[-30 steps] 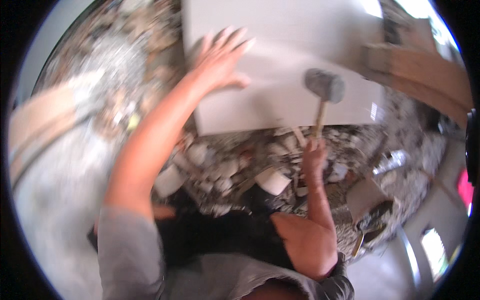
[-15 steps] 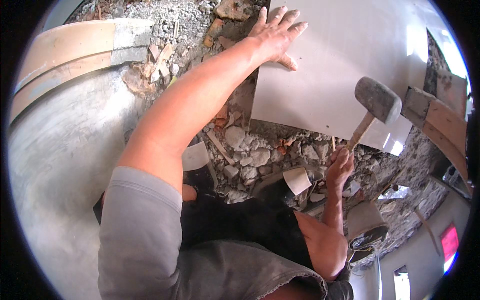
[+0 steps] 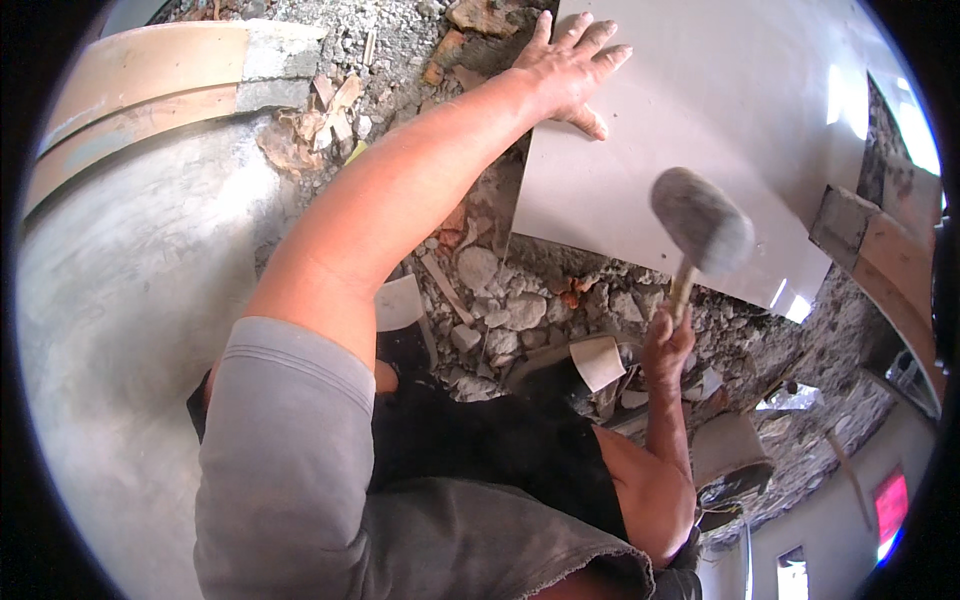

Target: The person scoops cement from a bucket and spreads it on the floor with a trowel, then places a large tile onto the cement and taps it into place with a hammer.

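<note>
A large, glossy pale tile [image 3: 690, 110] lies at the upper right. My left hand [image 3: 575, 75] rests flat near its left edge, fingers spread and thumb pointing to the right. Closed round the wooden handle of a rubber mallet [image 3: 700, 220] is my right hand [image 3: 668, 345], just off the tile's near edge. The mallet's grey head, smeared by motion, appears over the tile; whether it touches the surface I cannot tell.
Broken rubble [image 3: 515, 310] spreads along the tile's near and left sides. A smooth grey slab [image 3: 140, 260] curves at the left, beside a bordered ledge [image 3: 150, 60]. A bucket [image 3: 728, 450] stands by my right forearm, and a plank [image 3: 885, 260] lies at the right.
The mallet head has swung left, and its handle now stands more upright. My left hand keeps its place on the tile while the whole view has shifted slightly.
</note>
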{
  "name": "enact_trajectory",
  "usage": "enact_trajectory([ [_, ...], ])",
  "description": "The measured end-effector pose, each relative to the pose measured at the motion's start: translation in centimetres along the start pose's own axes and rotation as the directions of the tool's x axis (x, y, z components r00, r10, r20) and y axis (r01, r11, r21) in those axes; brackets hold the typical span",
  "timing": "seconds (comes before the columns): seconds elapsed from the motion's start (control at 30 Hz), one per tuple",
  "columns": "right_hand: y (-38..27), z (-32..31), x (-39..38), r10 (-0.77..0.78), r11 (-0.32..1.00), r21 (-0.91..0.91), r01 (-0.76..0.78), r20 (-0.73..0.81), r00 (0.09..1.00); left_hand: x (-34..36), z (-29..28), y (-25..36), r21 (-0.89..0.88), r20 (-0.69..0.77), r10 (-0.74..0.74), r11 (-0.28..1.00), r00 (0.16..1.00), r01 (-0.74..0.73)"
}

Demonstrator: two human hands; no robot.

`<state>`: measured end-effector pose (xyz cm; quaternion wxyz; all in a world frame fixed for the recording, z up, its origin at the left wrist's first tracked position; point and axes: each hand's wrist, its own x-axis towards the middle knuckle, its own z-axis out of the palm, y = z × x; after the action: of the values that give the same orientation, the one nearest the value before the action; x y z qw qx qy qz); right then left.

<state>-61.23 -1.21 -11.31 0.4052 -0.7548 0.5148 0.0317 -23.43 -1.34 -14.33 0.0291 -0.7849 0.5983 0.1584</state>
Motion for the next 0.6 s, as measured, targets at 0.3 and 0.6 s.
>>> enact_trajectory([
  [0.3, -1.0, 0.1, 1.0, 0.018, 0.989, -0.149, 0.001, 0.129, 0.992, 0.0, 0.3, 0.2, 0.011, -0.023, -0.002, 1.0, 1.0, 0.002],
  [0.6, 2.4, -0.6, -1.4, 0.074, 0.983, 0.17, -0.067, -0.034, 0.997, -9.4, 2.0, -1.8, -0.471, 0.227, -0.313, 0.794, 0.922, 0.385],
])
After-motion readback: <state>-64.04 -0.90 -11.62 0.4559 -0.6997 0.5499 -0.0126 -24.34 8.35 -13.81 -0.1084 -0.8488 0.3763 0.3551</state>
